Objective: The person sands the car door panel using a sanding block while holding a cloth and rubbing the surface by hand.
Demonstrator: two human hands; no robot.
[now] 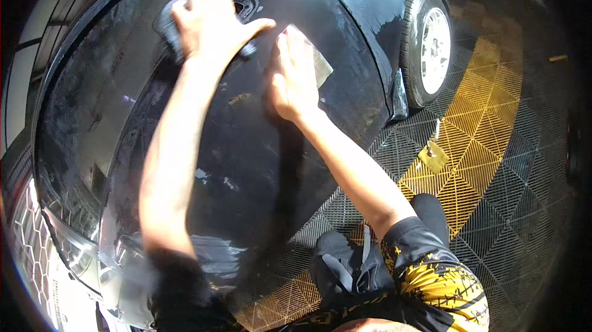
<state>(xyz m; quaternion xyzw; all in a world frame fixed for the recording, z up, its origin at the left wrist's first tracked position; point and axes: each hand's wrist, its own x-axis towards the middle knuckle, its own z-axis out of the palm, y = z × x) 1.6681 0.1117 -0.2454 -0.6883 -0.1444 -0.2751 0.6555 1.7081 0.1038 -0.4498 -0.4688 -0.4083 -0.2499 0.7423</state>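
Note:
A black car door (246, 141), dull with pale smudges and a few worn spots, fills the middle of the view. Near its upper edge, my left hand (206, 26) presses a dark grey cloth (166, 28) close to the round door-handle recess (246, 5). The thumb sticks out to the right, while the fingers curl over the cloth. To the right, my right hand (293, 76) lies flat against the door, fingers together, over a sheet of what looks like sandpaper (322, 68). Only the sheet's right corner shows past the hand.
A front wheel (433, 48) stands right of the door. Grey and yellow slatted floor tiles (487, 128) run beside the car. A small square sheet (433, 157) lies on them, with a little pale scrap near it. The dark side window (86, 97) is at left.

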